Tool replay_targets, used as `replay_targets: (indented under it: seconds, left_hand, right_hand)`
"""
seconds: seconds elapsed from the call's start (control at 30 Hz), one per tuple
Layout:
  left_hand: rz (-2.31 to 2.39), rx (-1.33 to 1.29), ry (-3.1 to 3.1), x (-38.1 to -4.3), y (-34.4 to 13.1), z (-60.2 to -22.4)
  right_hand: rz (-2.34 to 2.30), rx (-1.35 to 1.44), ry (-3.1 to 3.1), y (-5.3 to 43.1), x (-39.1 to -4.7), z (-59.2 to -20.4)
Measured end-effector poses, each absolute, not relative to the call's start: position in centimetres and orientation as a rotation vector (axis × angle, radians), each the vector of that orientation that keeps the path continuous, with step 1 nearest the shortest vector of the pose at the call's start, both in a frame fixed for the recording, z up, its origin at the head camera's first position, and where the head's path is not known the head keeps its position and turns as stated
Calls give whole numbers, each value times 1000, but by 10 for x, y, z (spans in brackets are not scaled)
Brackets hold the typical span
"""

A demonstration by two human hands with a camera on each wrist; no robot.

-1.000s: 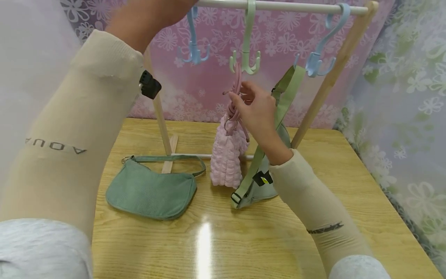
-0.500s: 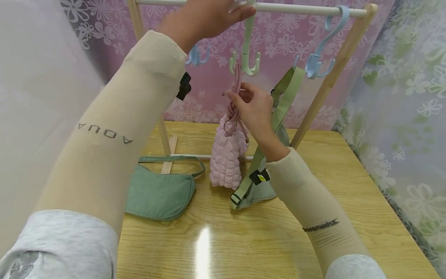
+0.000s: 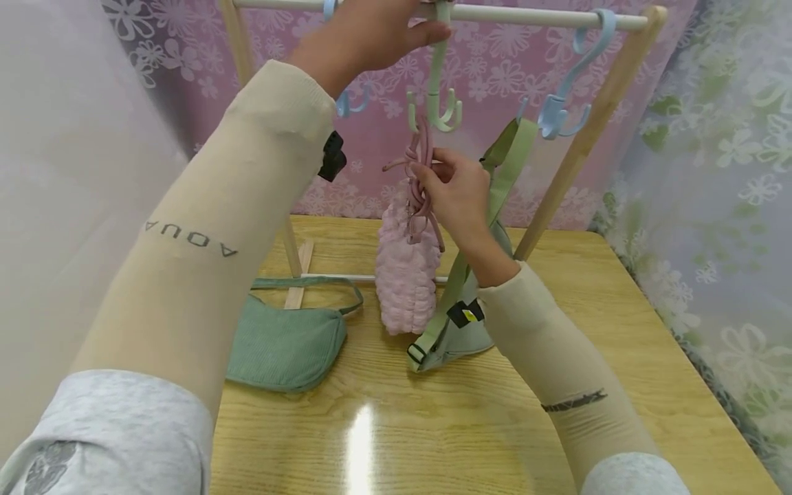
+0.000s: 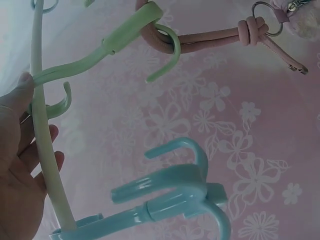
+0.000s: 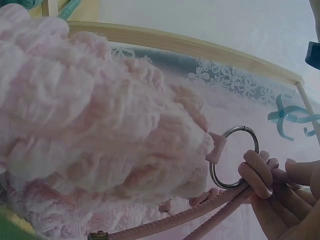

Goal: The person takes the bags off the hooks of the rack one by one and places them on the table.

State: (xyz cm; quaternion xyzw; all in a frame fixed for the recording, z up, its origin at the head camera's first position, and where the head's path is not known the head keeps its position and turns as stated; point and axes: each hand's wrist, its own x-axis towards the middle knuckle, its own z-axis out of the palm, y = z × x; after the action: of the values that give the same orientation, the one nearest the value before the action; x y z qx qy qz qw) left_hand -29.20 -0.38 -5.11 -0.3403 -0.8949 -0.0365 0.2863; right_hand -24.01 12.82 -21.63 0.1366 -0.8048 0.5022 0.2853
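My left hand (image 3: 374, 38) is up at the white rail (image 3: 532, 14). In the left wrist view its fingers curl behind the rail, and the thumb presses the neck of the green hook (image 4: 75, 69). A strap (image 4: 210, 40) of the pink puckered handbag (image 3: 405, 282) loops over a prong of that hook. My right hand (image 3: 460, 196) pinches the strap near its knot. Seen from the right wrist, the knot (image 5: 257, 175) lies at the fingertips beside a metal ring (image 5: 235, 131). The bag hangs above the table, its lower end close to the rack's bottom bar.
On the right, a blue hook (image 3: 559, 113) carries a pale green bag by its strap (image 3: 510, 165). Another blue hook (image 3: 353, 103) is partly behind my left arm. A green corduroy bag (image 3: 291, 350) lies on the wooden table (image 3: 495, 433). Wooden posts (image 3: 594, 130) frame the rack.
My left hand has moved right along the rail to the green hook. The pink handbag has turned, showing more of its broad side. My right hand stays at the strap.
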Motion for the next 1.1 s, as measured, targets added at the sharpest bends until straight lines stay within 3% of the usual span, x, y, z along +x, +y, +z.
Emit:
replay_targets:
  seconds: [0.5, 1.1]
  left_hand:
    - [-319, -731, -2470, -294, -4, -49]
    - [-443, -743, -2584, -292, -1, -43]
  right_hand:
    - [1346, 321, -2168, 139, -241, -216]
    - [1451, 351, -2081, 149, -240, -208]
